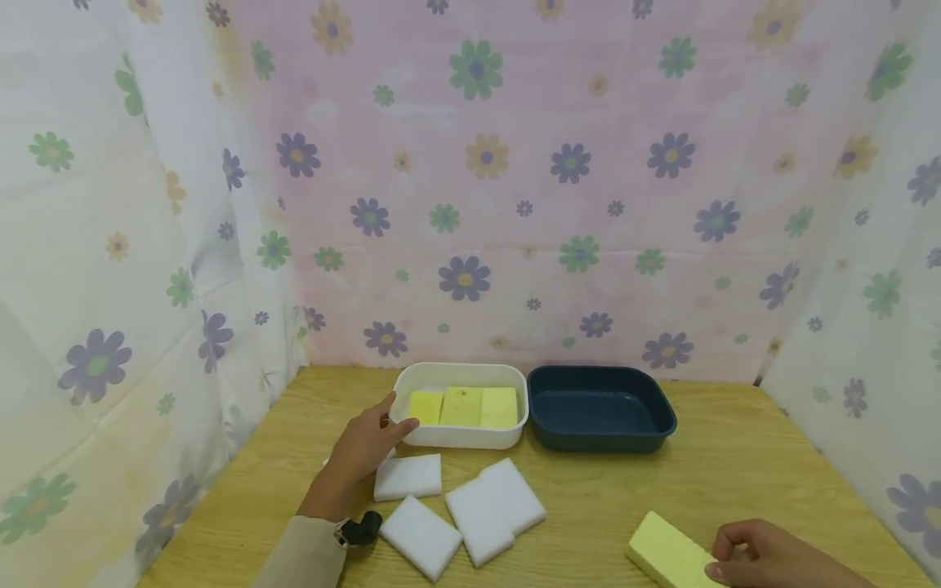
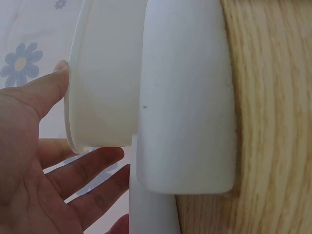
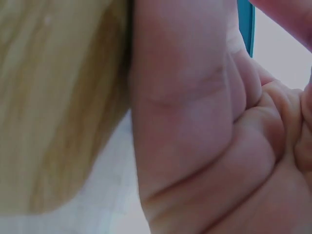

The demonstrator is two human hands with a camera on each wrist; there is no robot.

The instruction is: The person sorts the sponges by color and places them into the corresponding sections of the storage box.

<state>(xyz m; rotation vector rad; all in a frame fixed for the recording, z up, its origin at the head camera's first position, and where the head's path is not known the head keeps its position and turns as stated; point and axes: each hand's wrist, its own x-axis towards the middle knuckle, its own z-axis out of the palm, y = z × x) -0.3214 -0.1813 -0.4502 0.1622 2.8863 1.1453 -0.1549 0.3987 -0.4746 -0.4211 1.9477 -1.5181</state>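
A white plastic basin (image 1: 461,438) holds several yellow sponge blocks (image 1: 462,406). My left hand (image 1: 365,441) grips the basin's left front corner. In the left wrist view the thumb (image 2: 51,87) lies on the rim and the other fingers spread along the outside. At the lower right my right hand (image 1: 772,555) holds the near end of a thick yellow sponge (image 1: 672,547) between thumb and curled fingers. The right wrist view shows that palm (image 3: 195,146) close up, with the sponge out of sight. Several white sponge pads (image 1: 421,536) lie before the basin.
A dark blue basin (image 1: 601,441) stands right beside the white one, with nothing visible inside. Both are on a wood-grain table (image 1: 588,498). Flowered cloth (image 1: 470,204) hangs behind the table and along both sides.
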